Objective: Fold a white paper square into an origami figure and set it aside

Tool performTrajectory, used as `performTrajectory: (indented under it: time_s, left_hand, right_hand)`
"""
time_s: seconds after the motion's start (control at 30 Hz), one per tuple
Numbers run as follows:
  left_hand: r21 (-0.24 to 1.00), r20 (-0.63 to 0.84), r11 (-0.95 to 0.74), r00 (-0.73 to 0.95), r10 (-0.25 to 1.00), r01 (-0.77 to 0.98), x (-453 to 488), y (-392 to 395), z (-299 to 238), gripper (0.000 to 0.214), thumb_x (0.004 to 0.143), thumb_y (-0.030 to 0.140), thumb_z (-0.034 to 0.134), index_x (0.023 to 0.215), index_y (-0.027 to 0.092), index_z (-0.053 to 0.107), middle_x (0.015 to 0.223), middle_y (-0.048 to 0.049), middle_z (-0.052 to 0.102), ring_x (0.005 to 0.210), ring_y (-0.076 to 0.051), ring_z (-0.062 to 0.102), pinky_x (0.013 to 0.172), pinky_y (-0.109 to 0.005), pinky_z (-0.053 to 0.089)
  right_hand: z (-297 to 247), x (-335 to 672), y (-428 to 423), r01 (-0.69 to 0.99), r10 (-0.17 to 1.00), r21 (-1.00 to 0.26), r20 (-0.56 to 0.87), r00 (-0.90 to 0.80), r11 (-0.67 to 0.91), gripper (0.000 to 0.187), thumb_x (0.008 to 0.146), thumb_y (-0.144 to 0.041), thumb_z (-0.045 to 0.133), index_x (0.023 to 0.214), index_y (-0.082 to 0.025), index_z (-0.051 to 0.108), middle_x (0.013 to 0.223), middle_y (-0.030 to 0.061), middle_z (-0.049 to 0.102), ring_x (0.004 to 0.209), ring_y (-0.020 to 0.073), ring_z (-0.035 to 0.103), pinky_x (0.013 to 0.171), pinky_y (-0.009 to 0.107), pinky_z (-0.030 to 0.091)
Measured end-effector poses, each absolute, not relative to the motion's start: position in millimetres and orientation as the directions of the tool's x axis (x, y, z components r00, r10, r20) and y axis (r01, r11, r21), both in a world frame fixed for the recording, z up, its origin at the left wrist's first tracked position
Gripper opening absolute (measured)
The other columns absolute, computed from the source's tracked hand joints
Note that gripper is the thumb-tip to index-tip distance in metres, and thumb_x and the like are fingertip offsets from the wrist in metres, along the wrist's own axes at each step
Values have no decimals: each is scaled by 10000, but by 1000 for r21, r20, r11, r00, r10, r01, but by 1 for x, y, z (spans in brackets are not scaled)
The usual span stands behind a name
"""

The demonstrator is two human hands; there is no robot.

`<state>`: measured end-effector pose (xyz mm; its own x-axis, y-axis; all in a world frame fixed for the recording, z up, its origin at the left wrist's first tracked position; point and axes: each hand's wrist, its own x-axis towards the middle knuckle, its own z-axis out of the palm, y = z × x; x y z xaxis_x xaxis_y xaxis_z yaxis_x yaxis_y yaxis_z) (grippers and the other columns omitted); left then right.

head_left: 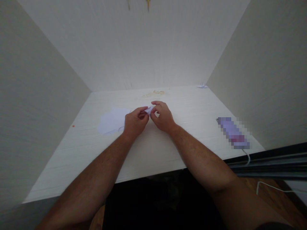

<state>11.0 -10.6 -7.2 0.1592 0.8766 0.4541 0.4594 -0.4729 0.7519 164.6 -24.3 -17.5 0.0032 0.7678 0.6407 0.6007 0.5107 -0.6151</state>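
Observation:
A small folded piece of white paper (149,110) is held between both hands above the middle of the white tabletop (153,147). My left hand (136,122) grips its left side between thumb and fingers. On the other side, my right hand (163,116) pinches the paper's right edge with thumb and index finger. Much of the paper is covered by the fingers, so its exact folded shape cannot be made out. Flat white sheets of paper (111,119) lie on the table just left of my left hand, partly hidden behind it.
A phone-like device (232,132), blurred out, lies at the right with a white cable (247,156) hanging off the front edge. A folded paper piece (202,86) sits in the back right corner. An orange speck (73,126) is at the left. Walls enclose three sides.

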Motion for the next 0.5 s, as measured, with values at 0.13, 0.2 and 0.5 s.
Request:
performTrajectory:
  time_s: [0.13,0.2,0.5]
  left_hand:
    - [710,468,-489,178,865,507,11,-13,-4,307,756,216,663,1057,178,708,833,-32,757,749,-159,719,755,-283,581]
    - [697,474,-501,195,859,513,11,-13,-2,272,750,228,675,1015,175,706,810,-34,750,722,-158,711,736,-280,576]
    - [715,452,-514,247,857,475,12,-17,4,203,742,245,698,927,181,644,780,-29,726,638,-136,678,627,-243,566]
  right_hand:
    - [-14,164,-27,635,738,-560,674,-23,532,105,795,-129,568,762,-222,532,1123,101,625,1114,218,535,992,411,446]
    - [-12,164,-28,650,737,-544,675,-37,530,99,801,-129,543,775,-222,521,1032,95,632,1049,217,548,958,398,453]
    - [-11,163,-30,706,773,-539,635,-18,459,68,859,-199,489,797,-224,503,823,55,591,812,194,519,752,340,435]
